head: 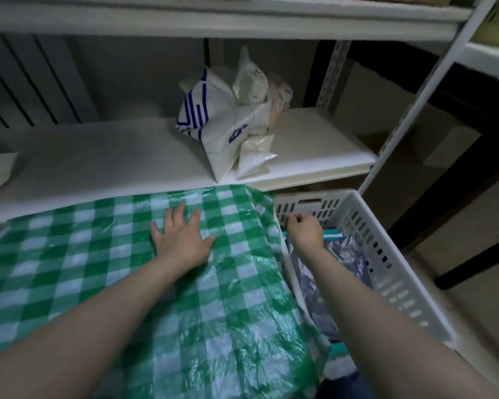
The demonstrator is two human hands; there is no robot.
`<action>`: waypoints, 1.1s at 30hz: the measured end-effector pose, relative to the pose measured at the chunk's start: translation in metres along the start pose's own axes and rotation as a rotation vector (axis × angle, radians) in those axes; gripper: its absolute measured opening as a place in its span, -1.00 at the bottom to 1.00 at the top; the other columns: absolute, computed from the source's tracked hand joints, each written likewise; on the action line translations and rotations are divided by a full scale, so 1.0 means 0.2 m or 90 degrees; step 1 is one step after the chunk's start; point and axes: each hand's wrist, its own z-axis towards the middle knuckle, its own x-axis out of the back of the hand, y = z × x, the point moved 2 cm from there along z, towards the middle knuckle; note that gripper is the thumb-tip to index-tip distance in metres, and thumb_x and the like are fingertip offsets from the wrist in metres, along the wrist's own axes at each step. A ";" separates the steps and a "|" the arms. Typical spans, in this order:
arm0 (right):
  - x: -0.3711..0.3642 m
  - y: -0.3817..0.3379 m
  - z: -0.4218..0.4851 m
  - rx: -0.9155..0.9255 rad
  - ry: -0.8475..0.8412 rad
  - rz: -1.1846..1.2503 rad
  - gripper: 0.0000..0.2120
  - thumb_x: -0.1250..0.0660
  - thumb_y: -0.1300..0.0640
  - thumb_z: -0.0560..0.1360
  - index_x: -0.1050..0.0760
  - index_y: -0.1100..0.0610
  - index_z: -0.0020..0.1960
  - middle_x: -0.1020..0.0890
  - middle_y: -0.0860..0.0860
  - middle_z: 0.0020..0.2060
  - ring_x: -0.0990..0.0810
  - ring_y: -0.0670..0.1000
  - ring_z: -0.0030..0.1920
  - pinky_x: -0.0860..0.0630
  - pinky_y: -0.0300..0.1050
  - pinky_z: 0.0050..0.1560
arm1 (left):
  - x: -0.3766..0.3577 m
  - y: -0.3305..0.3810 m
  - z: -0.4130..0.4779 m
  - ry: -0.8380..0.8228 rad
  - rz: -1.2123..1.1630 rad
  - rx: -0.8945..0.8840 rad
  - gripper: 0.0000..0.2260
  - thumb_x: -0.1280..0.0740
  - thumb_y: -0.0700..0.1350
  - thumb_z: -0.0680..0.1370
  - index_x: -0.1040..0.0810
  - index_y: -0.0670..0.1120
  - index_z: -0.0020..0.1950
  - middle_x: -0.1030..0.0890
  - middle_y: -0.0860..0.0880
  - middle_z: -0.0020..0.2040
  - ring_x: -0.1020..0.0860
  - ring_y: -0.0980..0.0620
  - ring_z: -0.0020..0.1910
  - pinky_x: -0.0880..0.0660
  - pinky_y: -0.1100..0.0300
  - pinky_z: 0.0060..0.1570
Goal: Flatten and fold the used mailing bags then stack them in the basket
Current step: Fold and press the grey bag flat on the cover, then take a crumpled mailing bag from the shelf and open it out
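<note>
Head view: left hand [182,237] flat on cloth [98,240], right hand [304,228] curled, seemingly empty, over basket [386,243]; fetch 1 upper-centre bag [228,122], smooth outward.

Green checked cloth [98,254] fronts a white shelf [98,156]; grey radiator [26,82] behind

The shelf [98,159] is free on its left part; crumpled mailing bags [228,122] block its right. The basket [386,254] is open from above.
</note>
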 end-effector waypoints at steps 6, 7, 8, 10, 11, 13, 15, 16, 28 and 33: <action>-0.21 -0.58 0.08 0.154 -0.037 0.136 -0.73 -0.20 0.08 0.61 -0.50 0.07 0.27 -0.59 -0.01 0.06 -0.57 0.06 0.05 -0.53 -0.04 0.12 | 0.04 -0.28 0.16 -0.193 0.000 0.012 -0.19 -0.07 0.46 0.49 0.30 0.22 0.56 0.42 -0.02 0.54 0.38 -0.14 0.52 0.23 -0.43 0.37; -0.27 -0.69 0.11 0.174 -0.049 0.158 -0.71 -0.21 0.06 0.59 -0.48 0.03 0.30 -0.60 0.05 0.11 -0.59 0.10 0.07 -0.55 0.03 0.16 | 0.01 -0.32 0.17 -0.210 -0.007 0.002 -0.19 -0.02 0.49 0.48 0.36 0.23 0.53 0.48 -0.01 0.51 0.44 -0.13 0.50 0.29 -0.45 0.34; -0.30 -0.76 0.13 0.185 -0.060 0.182 -0.68 -0.22 0.04 0.59 -0.46 -0.01 0.34 -0.58 0.11 0.18 -0.59 0.12 0.07 -0.55 0.10 0.18 | -0.01 -0.33 0.17 -0.214 -0.007 -0.010 -0.19 0.02 0.51 0.46 0.40 0.24 0.51 0.53 -0.01 0.48 0.48 -0.13 0.47 0.34 -0.46 0.31; -0.37 -0.90 0.19 0.184 -0.083 0.203 -0.60 -0.22 0.04 0.60 -0.38 -0.09 0.43 -0.50 0.14 0.31 -0.56 0.11 0.01 -0.56 0.06 0.17 | -0.02 -0.34 0.18 -0.211 -0.010 -0.020 -0.20 0.05 0.51 0.47 0.44 0.24 0.49 0.57 -0.01 0.44 0.52 -0.13 0.44 0.39 -0.46 0.27; -0.41 -0.96 0.23 0.178 -0.083 0.196 -0.57 -0.22 0.03 0.59 -0.34 -0.12 0.46 -0.46 0.15 0.34 -0.54 0.11 0.01 -0.56 0.02 0.13 | -0.02 -0.35 0.19 -0.215 -0.011 -0.019 -0.20 0.04 0.50 0.47 0.44 0.24 0.48 0.57 -0.01 0.44 0.53 -0.13 0.44 0.40 -0.46 0.26; -0.45 -1.04 0.31 0.139 -0.064 0.182 -0.53 -0.21 -0.04 0.57 -0.29 -0.17 0.47 -0.39 0.16 0.40 -0.54 0.18 0.10 -0.53 0.04 0.11 | -0.02 -0.34 0.18 -0.221 -0.010 -0.016 -0.21 0.04 0.49 0.49 0.45 0.23 0.48 0.58 -0.01 0.43 0.55 -0.13 0.43 0.42 -0.46 0.25; -0.48 -1.07 0.37 0.075 -0.059 0.182 -0.50 -0.20 -0.08 0.58 -0.23 -0.18 0.50 -0.28 0.12 0.47 -0.48 0.21 0.24 -0.48 0.04 0.16 | -0.03 -0.34 0.18 -0.220 -0.002 -0.015 -0.22 0.04 0.48 0.49 0.46 0.22 0.48 0.59 -0.01 0.42 0.55 -0.14 0.42 0.43 -0.47 0.24; -0.50 -1.07 0.39 0.053 -0.069 0.178 -0.48 -0.18 -0.08 0.59 -0.18 -0.16 0.52 -0.24 0.10 0.50 -0.45 0.20 0.27 -0.47 0.03 0.16 | -0.03 -0.34 0.18 -0.219 0.001 -0.014 -0.22 0.05 0.48 0.49 0.46 0.22 0.47 0.59 -0.01 0.42 0.56 -0.14 0.41 0.43 -0.47 0.24; -0.53 -1.04 0.20 0.134 -0.077 0.135 -0.55 -0.14 -0.01 0.61 -0.31 0.04 0.49 -0.26 0.08 0.47 -0.41 0.16 0.31 -0.43 0.11 0.34 | -0.03 -0.35 0.17 -0.208 -0.003 -0.010 -0.22 0.08 0.49 0.48 0.45 0.22 0.48 0.58 -0.02 0.42 0.56 -0.14 0.41 0.42 -0.48 0.24; -0.37 -1.16 0.15 0.178 0.168 0.025 -0.74 -0.21 0.06 0.56 -0.51 0.01 0.22 -0.27 0.14 0.35 -0.26 0.17 0.34 -0.31 -0.04 0.33 | -0.03 -0.35 0.17 -0.214 0.002 -0.012 -0.21 0.08 0.50 0.47 0.46 0.21 0.47 0.57 -0.03 0.43 0.55 -0.15 0.41 0.41 -0.49 0.24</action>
